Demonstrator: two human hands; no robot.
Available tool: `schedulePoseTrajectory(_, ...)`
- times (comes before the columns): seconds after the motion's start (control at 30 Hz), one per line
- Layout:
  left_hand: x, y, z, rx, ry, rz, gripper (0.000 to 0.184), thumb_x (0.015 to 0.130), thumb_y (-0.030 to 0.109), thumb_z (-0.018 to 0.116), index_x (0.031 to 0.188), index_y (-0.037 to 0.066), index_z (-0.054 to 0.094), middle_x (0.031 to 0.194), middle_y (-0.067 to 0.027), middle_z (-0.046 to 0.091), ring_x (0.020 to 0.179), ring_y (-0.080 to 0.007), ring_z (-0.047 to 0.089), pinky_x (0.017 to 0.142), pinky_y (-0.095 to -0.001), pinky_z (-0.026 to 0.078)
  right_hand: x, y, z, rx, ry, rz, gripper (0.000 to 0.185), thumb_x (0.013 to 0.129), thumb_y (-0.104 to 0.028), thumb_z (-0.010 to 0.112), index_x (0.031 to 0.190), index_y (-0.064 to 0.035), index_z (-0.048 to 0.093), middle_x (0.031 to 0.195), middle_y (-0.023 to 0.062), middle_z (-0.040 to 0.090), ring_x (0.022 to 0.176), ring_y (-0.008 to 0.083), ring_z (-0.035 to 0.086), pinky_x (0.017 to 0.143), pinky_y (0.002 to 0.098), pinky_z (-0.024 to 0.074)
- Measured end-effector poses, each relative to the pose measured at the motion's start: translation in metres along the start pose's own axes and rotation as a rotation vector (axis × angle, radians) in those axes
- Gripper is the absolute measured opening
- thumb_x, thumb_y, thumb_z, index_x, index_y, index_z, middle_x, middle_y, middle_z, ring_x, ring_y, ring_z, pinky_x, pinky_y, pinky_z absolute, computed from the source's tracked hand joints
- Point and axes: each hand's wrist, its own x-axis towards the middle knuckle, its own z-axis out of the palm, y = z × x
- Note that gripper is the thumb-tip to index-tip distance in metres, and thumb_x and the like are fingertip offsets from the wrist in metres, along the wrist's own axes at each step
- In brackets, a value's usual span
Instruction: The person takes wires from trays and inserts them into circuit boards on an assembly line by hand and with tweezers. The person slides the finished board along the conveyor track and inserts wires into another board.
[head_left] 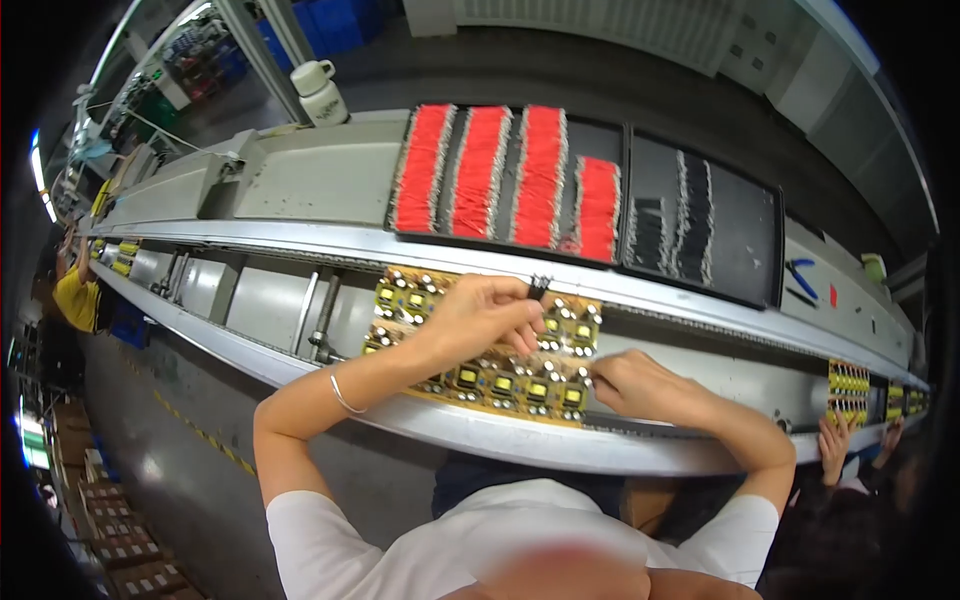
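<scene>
My left hand is closed around a small bunch of short black wires, above a panel of circuit boards. Yellow-topped transformers and small cylindrical parts stand in rows on the panel, which lies across the conveyor rails. My left hand and forearm cover part of it. At the panel's right edge, my right hand has its fingers pinched together close to the components. Whatever those fingertips hold, if anything, is too small to make out.
Black trays beyond the rail hold red wire bundles and black wire bundles. Blue-handled pliers lie to the right; a white bottle stands at back left. Another person's hand touches a further board panel.
</scene>
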Motion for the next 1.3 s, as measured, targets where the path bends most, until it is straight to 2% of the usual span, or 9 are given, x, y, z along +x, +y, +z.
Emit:
schedulePoseTrajectory(0.17, -0.003, -0.005, -0.016, -0.043, 0.009, 0.004, 0.017, 0.093, 0.004, 0.065, 0.106, -0.006, 0.067, 0.088, -0.0160, 0.072, 0.064, -0.0147, 0.069, 0.059, -0.0212, 0.059, 0.013, -0.021, -0.009, -0.045, -0.026, -0.002, 0.018, 0.086, -0.007, 0.055, 0.078, 0.0066, 0.064, 0.080, 0.0235, 0.069, 0.061, 0.0372, 0.061, 0.061, 0.0431, 0.0491)
schedulePoseTrajectory(0.27, -0.009, -0.005, -0.014, -0.022, 0.018, 0.004, 0.013, 0.091, 0.002, 0.066, 0.102, -0.006, 0.067, 0.083, -0.0151, 0.072, 0.063, -0.0154, 0.069, 0.058, -0.0217, 0.059, 0.012, -0.040, -0.028, -0.307, -0.193, 0.041, 0.015, 0.086, -0.008, 0.059, 0.078, 0.0047, 0.062, 0.074, 0.0210, 0.066, 0.059, 0.0310, 0.060, 0.057, 0.0387, 0.0477)
schedulePoseTrajectory(0.43, -0.016, -0.016, -0.010, 0.040, -0.060, -0.009, 0.010, 0.090, 0.000, 0.066, 0.098, -0.007, 0.067, 0.078, -0.0140, 0.072, 0.062, -0.0162, 0.069, 0.058, -0.0222, 0.059, 0.013, -0.054, -0.033, -0.155, 0.129, -0.031, 0.008, 0.085, -0.005, 0.065, 0.083, 0.0027, 0.064, 0.071, 0.0139, 0.063, 0.059, 0.0212, 0.058, 0.055, 0.0318, 0.0467)
schedulePoseTrajectory(0.57, -0.020, -0.022, -0.007, 0.084, -0.080, -0.012, 0.007, 0.090, 0.001, 0.066, 0.091, -0.005, 0.067, 0.077, -0.0138, 0.070, 0.062, -0.0174, 0.069, 0.057, -0.0231, 0.058, 0.019, -0.058, -0.020, 0.303, 0.417, -0.173, 0.005, 0.084, 0.000, 0.068, 0.088, 0.0010, 0.066, 0.076, 0.0073, 0.063, 0.061, 0.0140, 0.054, 0.057, 0.0262, 0.0462)
schedulePoseTrajectory(0.77, -0.022, -0.025, -0.005, 0.162, -0.123, 0.011, 0.004, 0.090, -0.002, 0.065, 0.089, -0.006, 0.067, 0.077, -0.0140, 0.071, 0.062, -0.0172, 0.070, 0.057, -0.0233, 0.060, 0.023, -0.044, -0.010, 0.353, 0.392, -0.229, 0.006, 0.085, 0.000, 0.068, 0.090, 0.0023, 0.066, 0.079, 0.0053, 0.064, 0.064, 0.0118, 0.054, 0.056, 0.0250, 0.0449)
schedulePoseTrajectory(0.9, -0.020, -0.023, -0.004, -0.091, -0.072, -0.020, 0.008, 0.091, 0.000, 0.065, 0.086, -0.005, 0.067, 0.080, -0.0151, 0.071, 0.063, -0.0180, 0.070, 0.057, -0.0232, 0.060, 0.020, -0.037, -0.020, 0.594, 0.476, -0.163, 0.009, 0.082, 0.006, 0.067, 0.090, 0.0022, 0.066, 0.085, 0.0039, 0.066, 0.065, 0.0099, 0.053, 0.060, 0.0223, 0.0455)
schedulePoseTrajectory(1.0, -0.018, -0.021, -0.008, -0.107, -0.041, -0.014, 0.009, 0.092, 0.002, 0.065, 0.087, -0.005, 0.067, 0.082, -0.0158, 0.071, 0.064, -0.0183, 0.070, 0.057, -0.0232, 0.059, 0.021, -0.029, -0.036, 0.573, 0.650, -0.081, 0.006, 0.082, 0.005, 0.066, 0.087, 0.0022, 0.065, 0.079, 0.0024, 0.064, 0.065, 0.0083, 0.051, 0.059, 0.0201, 0.0429)
schedulePoseTrajectory(1.07, -0.017, -0.020, -0.010, -0.114, 0.008, -0.005, 0.010, 0.093, 0.003, 0.065, 0.088, -0.006, 0.067, 0.083, -0.0164, 0.071, 0.064, -0.0186, 0.070, 0.057, -0.0232, 0.059, 0.022, -0.018, -0.043, 0.250, 0.690, 0.072, 0.001, 0.082, 0.002, 0.065, 0.083, 0.0011, 0.064, 0.074, 0.0012, 0.062, 0.063, 0.0077, 0.048, 0.058, 0.0191, 0.0399)
schedulePoseTrajectory(1.3, -0.019, -0.019, -0.011, -0.111, 0.012, 0.004, 0.013, 0.093, 0.006, 0.065, 0.088, -0.006, 0.068, 0.079, -0.0128, 0.070, 0.064, -0.0159, 0.069, 0.058, -0.0220, 0.058, 0.032, 0.006, -0.034, 0.203, 0.693, 0.069, 0.002, 0.082, 0.001, 0.064, 0.081, -0.0003, 0.064, 0.071, 0.0002, 0.059, 0.062, 0.0076, 0.045, 0.056, 0.0200, 0.0378)
